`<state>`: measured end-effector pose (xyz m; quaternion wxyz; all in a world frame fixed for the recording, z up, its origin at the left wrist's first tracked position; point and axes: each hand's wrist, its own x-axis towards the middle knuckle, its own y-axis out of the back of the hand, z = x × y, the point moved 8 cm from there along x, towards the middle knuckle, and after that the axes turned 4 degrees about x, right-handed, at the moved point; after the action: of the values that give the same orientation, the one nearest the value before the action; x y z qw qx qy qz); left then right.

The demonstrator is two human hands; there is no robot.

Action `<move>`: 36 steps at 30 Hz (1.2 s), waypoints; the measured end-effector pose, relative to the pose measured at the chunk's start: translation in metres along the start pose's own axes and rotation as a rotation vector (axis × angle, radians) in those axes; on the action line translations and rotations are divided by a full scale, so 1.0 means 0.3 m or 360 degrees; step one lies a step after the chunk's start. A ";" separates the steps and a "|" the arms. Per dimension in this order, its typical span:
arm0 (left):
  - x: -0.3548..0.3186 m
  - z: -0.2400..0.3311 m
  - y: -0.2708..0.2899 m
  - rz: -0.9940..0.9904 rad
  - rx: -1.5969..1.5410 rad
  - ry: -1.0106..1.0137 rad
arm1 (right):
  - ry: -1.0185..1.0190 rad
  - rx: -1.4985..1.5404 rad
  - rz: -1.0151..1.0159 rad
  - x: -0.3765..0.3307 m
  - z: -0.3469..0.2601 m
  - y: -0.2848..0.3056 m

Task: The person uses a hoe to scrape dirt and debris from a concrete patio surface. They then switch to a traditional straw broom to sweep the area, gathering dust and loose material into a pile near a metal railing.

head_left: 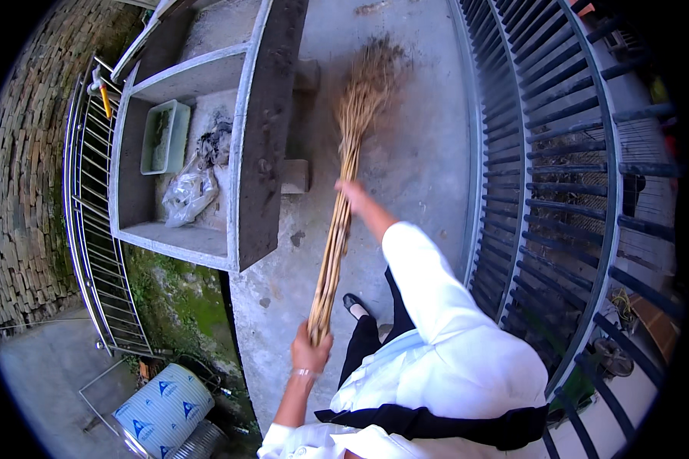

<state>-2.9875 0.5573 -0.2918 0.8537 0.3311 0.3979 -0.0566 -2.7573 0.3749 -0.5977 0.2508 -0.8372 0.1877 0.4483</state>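
My broom: dry, rough woody stalks, matt | trough: rough matt concrete | bag toward its near edge: thin glossy plastic | railing: smooth polished metal | my sleeve: matt cloth

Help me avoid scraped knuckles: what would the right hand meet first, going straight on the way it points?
Past the broom in its grip, the right hand would probably meet the concrete trough's outer wall, though depth is unclear here.
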 end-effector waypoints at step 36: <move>-0.441 -0.466 0.013 0.0132 0.0240 0.0498 | -0.0594 -0.0730 0.0242 -0.715 0.432 0.198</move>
<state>-3.1654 0.6237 -0.2600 0.7557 0.4151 0.5066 0.0012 -2.9876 0.4225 -0.4928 0.0511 -0.7588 0.0943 0.6424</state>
